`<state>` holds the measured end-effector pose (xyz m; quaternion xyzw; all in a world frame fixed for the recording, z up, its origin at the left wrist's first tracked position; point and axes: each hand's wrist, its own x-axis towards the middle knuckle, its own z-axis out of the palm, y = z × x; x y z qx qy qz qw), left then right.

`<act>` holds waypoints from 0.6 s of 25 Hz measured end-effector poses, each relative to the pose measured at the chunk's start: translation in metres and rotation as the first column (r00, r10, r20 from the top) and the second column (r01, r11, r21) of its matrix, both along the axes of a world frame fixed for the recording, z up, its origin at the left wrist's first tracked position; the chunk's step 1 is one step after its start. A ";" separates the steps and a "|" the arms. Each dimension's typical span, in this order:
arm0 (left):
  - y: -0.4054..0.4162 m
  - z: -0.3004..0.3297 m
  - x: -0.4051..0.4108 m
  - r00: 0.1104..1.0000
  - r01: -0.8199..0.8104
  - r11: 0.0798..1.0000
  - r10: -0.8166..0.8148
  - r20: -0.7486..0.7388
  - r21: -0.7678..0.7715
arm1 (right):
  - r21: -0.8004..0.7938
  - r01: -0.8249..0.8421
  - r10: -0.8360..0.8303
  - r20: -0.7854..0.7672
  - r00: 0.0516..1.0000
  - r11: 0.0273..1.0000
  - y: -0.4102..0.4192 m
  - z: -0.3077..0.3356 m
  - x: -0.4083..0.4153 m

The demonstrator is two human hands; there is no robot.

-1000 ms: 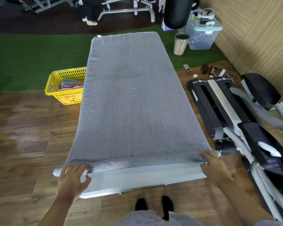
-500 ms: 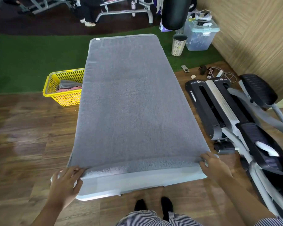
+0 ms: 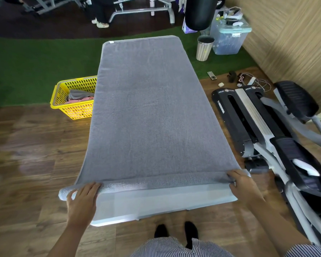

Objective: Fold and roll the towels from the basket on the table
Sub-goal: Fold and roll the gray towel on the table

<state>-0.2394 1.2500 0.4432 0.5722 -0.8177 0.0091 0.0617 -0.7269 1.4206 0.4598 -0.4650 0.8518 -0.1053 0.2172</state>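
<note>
A large grey towel [image 3: 148,112] lies flat along the whole white table [image 3: 156,203], with its near edge turned into a thin roll. My left hand [image 3: 82,201] rests on the roll's left end, fingers spread over it. My right hand [image 3: 244,186] presses on the roll's right end at the table corner. A yellow basket [image 3: 73,101] stands on the floor left of the table, holding grey and pink cloth.
An exercise machine [image 3: 263,130] lies on the floor close to the table's right side. A bin [image 3: 204,48] and a plastic storage box [image 3: 228,38] stand at the back right. A person's legs show at the far back. Small items and cables lie near the wall.
The left hand has come back up onto the roll's left end after slipping lower. The right hand stays at the right corner. The roll looks slightly thicker.
</note>
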 end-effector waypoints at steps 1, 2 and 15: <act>0.001 0.001 -0.003 1.000 -0.003 1.000 0.004 0.021 -0.013 | -0.021 0.000 0.000 -0.008 1.000 1.000 0.000 0.000 0.000; 0.002 0.000 -0.003 0.999 0.007 1.000 -0.006 0.042 -0.014 | -0.030 0.002 -0.002 -0.018 1.000 1.000 0.001 0.000 -0.001; 0.010 0.003 0.016 0.984 0.131 0.990 -0.137 -0.118 -0.054 | -0.175 -0.123 0.086 -0.204 0.975 0.977 0.002 -0.009 0.000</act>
